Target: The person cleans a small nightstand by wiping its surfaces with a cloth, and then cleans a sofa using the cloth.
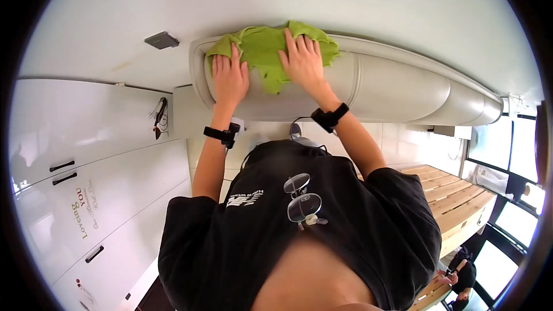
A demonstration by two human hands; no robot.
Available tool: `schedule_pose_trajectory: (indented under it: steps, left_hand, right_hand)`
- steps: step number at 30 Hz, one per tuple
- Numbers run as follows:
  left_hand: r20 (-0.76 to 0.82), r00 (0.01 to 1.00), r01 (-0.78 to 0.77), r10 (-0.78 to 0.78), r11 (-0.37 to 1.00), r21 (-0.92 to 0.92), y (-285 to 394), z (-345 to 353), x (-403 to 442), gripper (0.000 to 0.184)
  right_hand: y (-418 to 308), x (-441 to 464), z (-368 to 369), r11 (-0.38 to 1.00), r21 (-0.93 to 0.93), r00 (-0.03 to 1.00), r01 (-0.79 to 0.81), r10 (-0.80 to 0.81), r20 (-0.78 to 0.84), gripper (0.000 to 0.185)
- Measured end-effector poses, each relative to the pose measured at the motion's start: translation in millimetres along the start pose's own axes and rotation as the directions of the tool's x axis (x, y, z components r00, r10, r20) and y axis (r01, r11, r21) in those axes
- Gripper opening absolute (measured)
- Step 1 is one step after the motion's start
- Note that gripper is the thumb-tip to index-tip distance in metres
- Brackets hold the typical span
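Observation:
A green cloth (pixel 262 50) with ragged edges lies spread over the top of a light beige padded sofa back (pixel 397 80). My left hand (pixel 230 78) rests on the cloth's left part, fingers stretched out and pointing at the wall. On the cloth's right part lies my right hand (pixel 304 62), its fingers spread and flat. Part of the cloth hangs down between the two hands. Both wrists carry black straps with small devices.
Behind the sofa back is a white wall with a grey switch plate (pixel 162 40). White cabinets (pixel 98 178) with black handles stand at the left. A slatted wooden bench (pixel 455 201) is at the right, with another person (pixel 462 273) beyond it.

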State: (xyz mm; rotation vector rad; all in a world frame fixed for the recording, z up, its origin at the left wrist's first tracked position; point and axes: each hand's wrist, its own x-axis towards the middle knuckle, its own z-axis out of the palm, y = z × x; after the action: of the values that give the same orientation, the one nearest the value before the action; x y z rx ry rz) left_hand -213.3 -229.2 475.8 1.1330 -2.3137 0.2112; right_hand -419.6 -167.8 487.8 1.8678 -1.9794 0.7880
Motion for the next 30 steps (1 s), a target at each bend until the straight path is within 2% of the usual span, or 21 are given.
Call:
schedule_pose_trajectory:
  steps: [2, 8, 12, 14, 16, 19, 26, 28, 30]
  left_hand:
    - [-0.031, 0.999, -0.018, 0.018, 1.000, -0.022, -0.5, 1.8, 2.1, 0.057]
    - [0.067, 0.997, -0.037, 0.042, 0.997, -0.074, -5.9, -1.7, -3.2, 0.057]
    - [0.035, 0.998, -0.048, 0.050, 0.997, -0.056, -1.1, -1.9, 0.0, 0.058]
    - [0.041, 0.999, -0.027, 0.031, 0.997, -0.079, 2.6, -0.4, 1.7, 0.058]
    - [-0.006, 0.998, -0.063, 0.063, 0.995, -0.073, 4.7, -0.9, -1.3, 0.058]
    - [0.020, 0.996, -0.089, 0.090, 0.995, -0.042, 11.2, -2.8, -1.7, 0.058]
    - [0.069, 0.990, -0.121, 0.126, 0.991, -0.063, 36.4, -2.3, -6.5, 0.057]
    - [0.048, 0.986, -0.150, 0.162, 0.971, -0.188, 44.4, -7.0, -5.6, 0.055]
    - [0.054, 0.985, -0.145, 0.161, 0.963, -0.225, 51.5, -7.2, -6.7, 0.053]
  right_hand:
    - [0.2, -2.4, 1.9, 1.000, -0.015, 1.000, 0.010, -0.010, -0.016, 0.056]
    - [-0.2, -8.3, 0.1, 0.999, 0.035, 1.000, 0.007, -0.006, -0.018, 0.052]
    - [3.2, -11.2, 4.8, 0.999, 0.028, 0.998, 0.023, -0.021, -0.067, 0.052]
    - [4.4, -11.8, 1.4, 1.000, 0.007, 0.999, 0.028, -0.028, -0.034, 0.056]
    - [1.1, -14.8, -1.3, 0.999, 0.003, 0.999, 0.034, -0.034, 0.004, 0.060]
    - [-0.4, -11.9, -5.5, 1.000, 0.009, 0.997, 0.017, -0.018, 0.070, 0.064]
    - [2.9, -12.3, -2.6, 0.999, 0.033, 1.000, 0.006, -0.006, 0.008, 0.062]
    - [4.8, -14.1, -1.5, 0.999, 0.048, 0.999, 0.024, -0.023, -0.027, 0.062]
    - [13.4, -14.0, -3.1, 0.997, 0.050, 0.993, 0.053, -0.048, -0.107, 0.065]
